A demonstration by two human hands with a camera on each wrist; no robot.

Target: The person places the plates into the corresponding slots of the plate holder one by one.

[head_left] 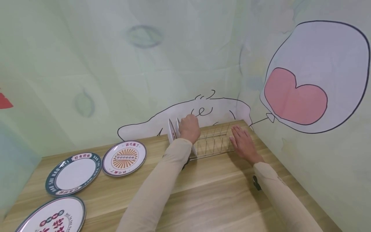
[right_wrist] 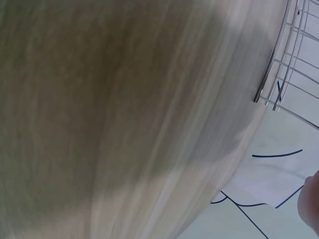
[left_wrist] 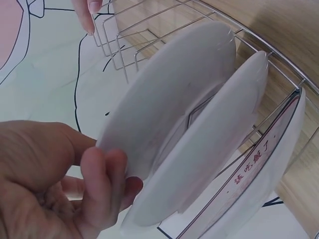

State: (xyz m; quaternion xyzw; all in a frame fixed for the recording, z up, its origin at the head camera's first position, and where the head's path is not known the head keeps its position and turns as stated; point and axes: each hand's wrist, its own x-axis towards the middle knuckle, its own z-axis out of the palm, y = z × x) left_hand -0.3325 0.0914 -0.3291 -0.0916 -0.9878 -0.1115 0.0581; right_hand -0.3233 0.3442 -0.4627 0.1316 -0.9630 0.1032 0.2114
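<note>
Toward the back of the table, a wire dish rack (head_left: 211, 154) holds upright plates at its left end. My left hand (head_left: 189, 129) pinches the rim of a white plate (left_wrist: 174, 89), thumb on one side and fingers on the other. Beside it stand a second white plate (left_wrist: 214, 144) and a plate with red lettering (left_wrist: 254, 174), their lower edges between the wires. My right hand (head_left: 243, 143) lies at the rack's right end with fingers extended; its fingertips (left_wrist: 88, 15) appear at the end wires in the left wrist view. Only a bit of a finger (right_wrist: 311, 204) shows in the right wrist view.
Left on the wooden table (head_left: 208, 199) lie a plate with an orange sunburst (head_left: 124, 158), a plate with a dark green rim (head_left: 75, 174) and a plate with red characters (head_left: 68, 212). A printed cloth wall (head_left: 101, 64) rises behind the table and along its right side.
</note>
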